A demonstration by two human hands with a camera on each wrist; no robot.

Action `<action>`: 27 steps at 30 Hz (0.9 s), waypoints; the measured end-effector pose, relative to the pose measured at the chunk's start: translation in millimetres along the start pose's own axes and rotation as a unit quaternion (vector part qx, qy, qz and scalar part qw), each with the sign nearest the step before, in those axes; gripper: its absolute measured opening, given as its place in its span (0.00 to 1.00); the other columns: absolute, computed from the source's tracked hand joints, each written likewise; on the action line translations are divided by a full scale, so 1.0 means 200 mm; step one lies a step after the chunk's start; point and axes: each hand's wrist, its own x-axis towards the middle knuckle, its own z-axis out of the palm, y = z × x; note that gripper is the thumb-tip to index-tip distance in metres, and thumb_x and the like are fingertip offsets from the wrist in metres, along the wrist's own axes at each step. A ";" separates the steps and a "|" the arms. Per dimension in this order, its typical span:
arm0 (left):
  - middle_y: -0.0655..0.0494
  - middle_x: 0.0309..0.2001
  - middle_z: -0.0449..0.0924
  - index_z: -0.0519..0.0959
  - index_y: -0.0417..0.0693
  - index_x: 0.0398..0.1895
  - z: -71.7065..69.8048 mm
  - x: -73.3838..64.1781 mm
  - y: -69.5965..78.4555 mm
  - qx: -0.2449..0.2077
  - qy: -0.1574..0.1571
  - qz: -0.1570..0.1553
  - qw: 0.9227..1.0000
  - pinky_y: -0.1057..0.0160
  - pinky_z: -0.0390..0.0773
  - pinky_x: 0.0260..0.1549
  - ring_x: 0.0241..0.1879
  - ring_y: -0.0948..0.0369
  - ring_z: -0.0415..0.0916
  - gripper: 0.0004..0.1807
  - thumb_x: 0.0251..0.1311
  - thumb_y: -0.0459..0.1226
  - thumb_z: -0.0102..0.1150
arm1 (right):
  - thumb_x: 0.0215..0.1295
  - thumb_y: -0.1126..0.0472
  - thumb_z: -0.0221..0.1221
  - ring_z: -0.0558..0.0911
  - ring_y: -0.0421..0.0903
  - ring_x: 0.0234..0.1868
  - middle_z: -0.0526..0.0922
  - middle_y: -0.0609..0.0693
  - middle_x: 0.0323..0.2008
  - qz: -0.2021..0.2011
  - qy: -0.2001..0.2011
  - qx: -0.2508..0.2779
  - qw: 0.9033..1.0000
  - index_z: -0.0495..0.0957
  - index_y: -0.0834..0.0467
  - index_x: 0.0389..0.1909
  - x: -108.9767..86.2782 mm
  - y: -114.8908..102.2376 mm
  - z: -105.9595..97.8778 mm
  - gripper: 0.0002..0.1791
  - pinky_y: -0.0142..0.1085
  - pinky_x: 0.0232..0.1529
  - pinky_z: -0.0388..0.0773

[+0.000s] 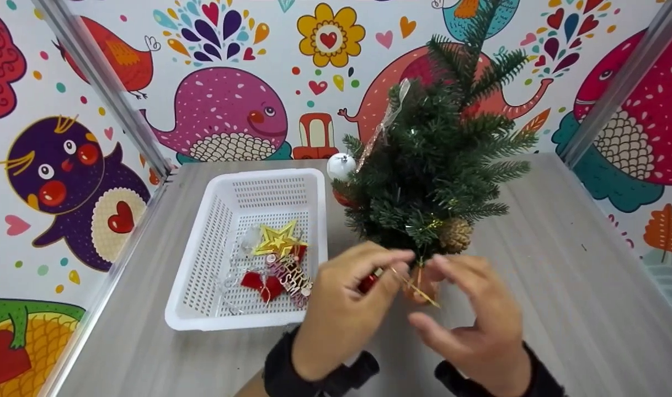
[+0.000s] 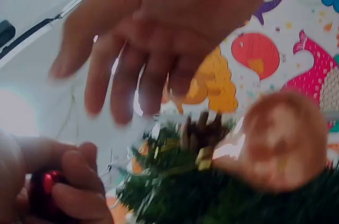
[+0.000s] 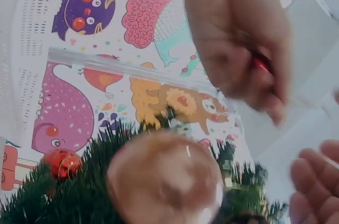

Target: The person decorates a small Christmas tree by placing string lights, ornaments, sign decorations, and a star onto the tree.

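My left hand holds a small shiny red ornament, mostly hidden by the fingers. A gold string runs out from between its thumb and fingertips. Close by on the right, my right hand has its thumb and fingers spread apart and holds nothing. Beyond both hands stands a small artificial Christmas tree. A copper-coloured bauble hangs low at its front, partly covered by the hands in the head view. Beside that are a pine cone and, on the tree's left, a white ball.
A white plastic basket stands left of the tree. Inside lie a gold star, a red bow and a Merry Christmas sign. Patterned panels with metal posts bound the grey table.
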 end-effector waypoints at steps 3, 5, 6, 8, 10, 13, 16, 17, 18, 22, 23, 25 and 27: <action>0.50 0.38 0.88 0.87 0.39 0.49 0.04 -0.02 0.00 -0.033 -0.019 0.019 0.999 0.66 0.86 0.33 0.36 0.65 0.84 0.09 0.70 0.30 0.61 | 0.69 0.59 0.68 0.78 0.46 0.34 0.83 0.62 0.37 0.025 -0.020 0.006 0.999 0.80 0.77 0.46 -0.03 -0.01 0.01 0.21 0.30 0.35 0.75; 0.50 0.39 0.87 0.86 0.39 0.49 0.05 -0.02 -0.01 -0.044 -0.028 0.027 0.998 0.66 0.86 0.33 0.36 0.65 0.84 0.09 0.71 0.29 0.60 | 0.69 0.65 0.66 0.80 0.45 0.35 0.84 0.61 0.36 0.042 -0.010 0.046 0.998 0.82 0.75 0.44 -0.04 -0.02 0.01 0.14 0.30 0.35 0.76; 0.50 0.39 0.87 0.86 0.40 0.49 0.05 -0.03 -0.01 -0.042 -0.033 0.032 0.998 0.67 0.86 0.34 0.36 0.65 0.84 0.09 0.72 0.29 0.59 | 0.68 0.68 0.66 0.81 0.46 0.36 0.85 0.61 0.36 0.047 -0.005 0.067 0.997 0.82 0.75 0.42 -0.04 -0.02 0.01 0.11 0.30 0.36 0.77; 0.51 0.40 0.88 0.86 0.41 0.50 0.06 -0.04 -0.02 -0.034 -0.042 0.038 0.998 0.68 0.86 0.35 0.38 0.65 0.84 0.10 0.72 0.30 0.59 | 0.67 0.72 0.64 0.83 0.47 0.40 0.85 0.62 0.37 0.066 -0.004 0.113 0.991 0.82 0.76 0.39 -0.05 -0.03 -0.01 0.07 0.29 0.42 0.80; 0.52 0.40 0.88 0.86 0.42 0.50 0.07 -0.04 -0.03 -0.015 -0.050 0.042 0.998 0.70 0.85 0.35 0.37 0.66 0.84 0.10 0.73 0.31 0.58 | 0.67 0.76 0.63 0.83 0.47 0.43 0.85 0.61 0.40 0.108 -0.011 0.164 0.981 0.81 0.76 0.39 -0.06 -0.03 -0.04 0.05 0.29 0.45 0.81; 0.54 0.41 0.88 0.86 0.44 0.49 0.08 -0.05 -0.04 0.026 -0.056 0.051 0.997 0.74 0.83 0.36 0.38 0.68 0.83 0.09 0.72 0.32 0.59 | 0.66 0.81 0.59 0.84 0.47 0.47 0.85 0.59 0.44 0.180 -0.017 0.227 0.957 0.78 0.78 0.41 -0.08 -0.05 -0.08 0.04 0.29 0.50 0.82; 0.55 0.41 0.88 0.87 0.44 0.47 0.09 -0.06 -0.03 0.048 -0.068 0.052 0.995 0.75 0.82 0.41 0.40 0.67 0.84 0.07 0.70 0.31 0.62 | 0.65 0.84 0.56 0.85 0.47 0.47 0.86 0.58 0.46 0.219 -0.017 0.267 0.938 0.78 0.78 0.43 -0.09 -0.07 -0.11 0.08 0.30 0.48 0.83; 0.54 0.42 0.88 0.87 0.44 0.46 0.09 -0.06 -0.03 0.046 -0.077 0.051 0.995 0.74 0.82 0.43 0.41 0.67 0.84 0.07 0.69 0.30 0.63 | 0.64 0.85 0.57 0.85 0.47 0.46 0.86 0.58 0.45 0.220 -0.019 0.273 0.936 0.78 0.79 0.43 -0.09 -0.07 -0.12 0.08 0.31 0.48 0.83; 0.54 0.42 0.88 0.87 0.44 0.47 0.08 -0.07 -0.02 0.041 -0.086 0.047 0.994 0.73 0.82 0.45 0.43 0.67 0.84 0.07 0.69 0.31 0.64 | 0.64 0.85 0.57 0.85 0.46 0.45 0.87 0.58 0.45 0.221 -0.020 0.275 0.936 0.79 0.78 0.43 -0.09 -0.07 -0.12 0.09 0.31 0.46 0.83; 0.53 0.41 0.88 0.85 0.45 0.45 0.04 -0.06 -0.02 -0.021 -0.125 0.020 0.992 0.69 0.83 0.46 0.42 0.65 0.83 0.05 0.69 0.32 0.65 | 0.61 0.86 0.59 0.84 0.46 0.43 0.87 0.59 0.43 0.223 -0.023 0.266 0.937 0.80 0.79 0.44 -0.09 -0.08 -0.12 0.11 0.31 0.42 0.83; 0.53 0.41 0.87 0.85 0.44 0.45 0.03 -0.05 -0.02 -0.041 -0.136 0.013 0.990 0.67 0.84 0.46 0.42 0.65 0.83 0.05 0.69 0.32 0.65 | 0.61 0.86 0.59 0.84 0.46 0.42 0.87 0.58 0.43 0.228 -0.022 0.259 0.938 0.80 0.79 0.44 -0.08 -0.08 -0.12 0.11 0.31 0.41 0.82; 0.50 0.41 0.87 0.84 0.42 0.43 0.01 -0.04 -0.03 -0.084 -0.157 0.002 0.984 0.64 0.85 0.46 0.42 0.63 0.84 0.04 0.69 0.32 0.65 | 0.60 0.86 0.59 0.84 0.44 0.41 0.88 0.57 0.43 0.239 -0.019 0.238 0.941 0.81 0.79 0.44 -0.08 -0.09 -0.12 0.12 0.30 0.39 0.82; 0.46 0.41 0.87 0.84 0.39 0.42 0.00 -0.02 -0.04 -0.130 -0.167 -0.017 0.977 0.61 0.86 0.46 0.43 0.61 0.84 0.04 0.68 0.32 0.65 | 0.60 0.86 0.60 0.84 0.43 0.39 0.88 0.56 0.43 0.250 -0.019 0.212 0.944 0.82 0.77 0.44 -0.07 -0.09 -0.12 0.12 0.29 0.37 0.81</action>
